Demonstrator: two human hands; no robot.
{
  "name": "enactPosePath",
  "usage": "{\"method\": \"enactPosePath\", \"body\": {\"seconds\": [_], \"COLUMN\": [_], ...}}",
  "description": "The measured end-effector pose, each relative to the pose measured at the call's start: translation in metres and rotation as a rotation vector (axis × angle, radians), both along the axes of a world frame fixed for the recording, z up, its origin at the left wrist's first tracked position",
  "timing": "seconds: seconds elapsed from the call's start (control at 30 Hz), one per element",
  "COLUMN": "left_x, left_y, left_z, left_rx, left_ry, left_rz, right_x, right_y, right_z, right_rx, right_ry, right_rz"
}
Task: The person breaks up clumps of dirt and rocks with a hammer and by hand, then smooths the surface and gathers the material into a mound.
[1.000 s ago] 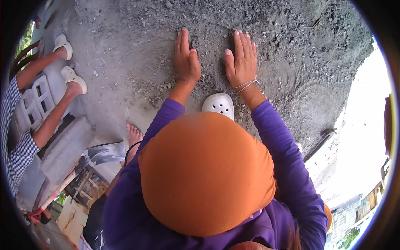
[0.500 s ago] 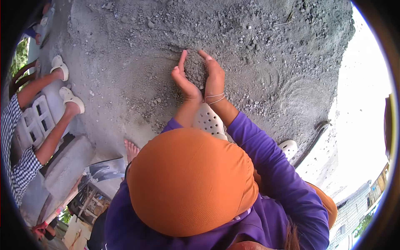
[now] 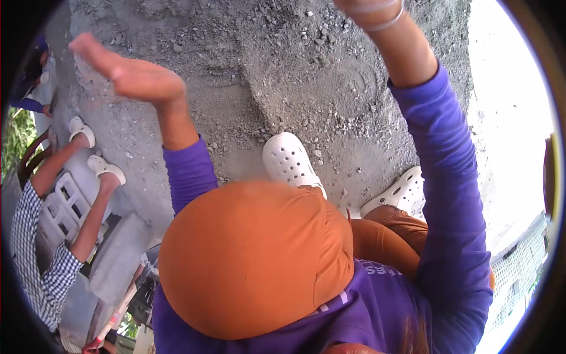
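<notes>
Left hand (image 3: 132,76) at 10 o'clock, grip open, blurred over grey gravel (image 3: 295,76). Right hand (image 3: 358,5) at 1 o'clock, mostly out of frame; cannot tell its grip.

Right hand (image 3: 357,5): cut off by the top edge above its wrist bands (image 3: 377,16); fingers out of view, grip undetermined. Left hand (image 3: 141,79): blurred, individual fingers indistinct. Shirt lettering (image 3: 383,269), below the hands: partly covered by the orange cap (image 3: 247,259), unreadable. Seated person (image 3: 35,253), below the left hand: head outside the view. Ground right of the right forearm: glare, detail lost.
</notes>
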State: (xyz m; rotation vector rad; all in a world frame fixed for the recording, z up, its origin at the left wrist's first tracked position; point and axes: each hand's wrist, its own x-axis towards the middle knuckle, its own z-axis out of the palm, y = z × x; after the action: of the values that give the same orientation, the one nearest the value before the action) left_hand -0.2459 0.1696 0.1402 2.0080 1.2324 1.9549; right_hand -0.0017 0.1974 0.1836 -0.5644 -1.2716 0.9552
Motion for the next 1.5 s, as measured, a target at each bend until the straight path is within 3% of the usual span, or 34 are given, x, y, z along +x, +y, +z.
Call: {"method": "enactPosePath", "body": {"seconds": [0.03,0.1,0.23,0.33,0.4,0.47,0.53,0.67,0.73,0.8,1.07,1.13,1.2,1.23,1.3,1.4,1.43,1.5], "left_x": [-0.001,-0.006,-0.011,-0.013,-0.015,-0.011,-0.006,0.001,-0.002,-0.01,0.012,0.027,0.026,0.028,0.029,0.021,0.015,0.006], "left_y": [-0.017,-0.057,-0.111,-0.138,-0.156,-0.162,-0.167,-0.171,-0.179,-0.201,-0.246,-0.223,-0.189,-0.168,-0.14,-0.126,-0.127,-0.131], "left_z": [-0.027,-0.069,-0.097,-0.108,-0.115,-0.119,-0.121,-0.121,-0.117,-0.114,-0.14,-0.149,-0.15,-0.148,-0.134,-0.116,-0.111,-0.11], "left_rx": [-0.109,-0.341,-0.534,-0.639,-0.672,-0.684,-0.715,-0.777,-0.772,-0.817,-1.023,-0.918,-0.897,-0.844,-0.795,-0.755,-0.768,-0.778], "left_ry": [0.255,0.398,0.338,0.377,0.578,0.586,0.4,0.36,0.369,0.339,0.237,-0.079,-0.161,-0.227,-0.294,-0.32,-0.313,-0.344], "left_rz": [0.016,0.015,0.037,-0.051,-0.175,-0.191,-0.16,-0.113,-0.123,-0.106,-0.149,-0.24,-0.241,-0.251,-0.265,-0.233,-0.191,-0.082], "right_x": [0.005,0.015,0.058,0.085,0.09,0.083,0.056,0.002,-0.008,0.001,-0.03,-0.046,-0.056,-0.059,-0.06,-0.053,-0.056,-0.07], "right_y": [-0.025,-0.1,-0.21,-0.234,-0.235,-0.227,-0.213,-0.179,-0.17,-0.168,-0.156,-0.14,-0.124,-0.116,-0.102,-0.126,-0.145,-0.192], "right_z": [-0.031,-0.112,-0.174,-0.176,-0.188,-0.194,-0.197,-0.203,-0.203,-0.197,-0.206,-0.203,-0.202,-0.204,-0.208,-0.182,-0.176,-0.157], "right_rx": [0.014,0.137,0.263,0.187,0.206,0.217,0.276,0.297,0.502,0.405,0.515,0.521,0.504,0.501,0.236,0.346,0.307,-0.11], "right_ry": [-0.181,-0.921,-1.27,-1.352,-1.348,-1.347,-1.328,-1.234,-1.18,-1.231,-1.244,-1.271,-1.34,-1.343,-1.127,-1.032,-0.89,-0.603], "right_rz": [0.022,0.06,0.632,0.697,0.677,0.655,0.533,0.568,0.619,0.666,0.578,0.575,0.342,0.339,0.035,0.149,0.281,0.602]}}
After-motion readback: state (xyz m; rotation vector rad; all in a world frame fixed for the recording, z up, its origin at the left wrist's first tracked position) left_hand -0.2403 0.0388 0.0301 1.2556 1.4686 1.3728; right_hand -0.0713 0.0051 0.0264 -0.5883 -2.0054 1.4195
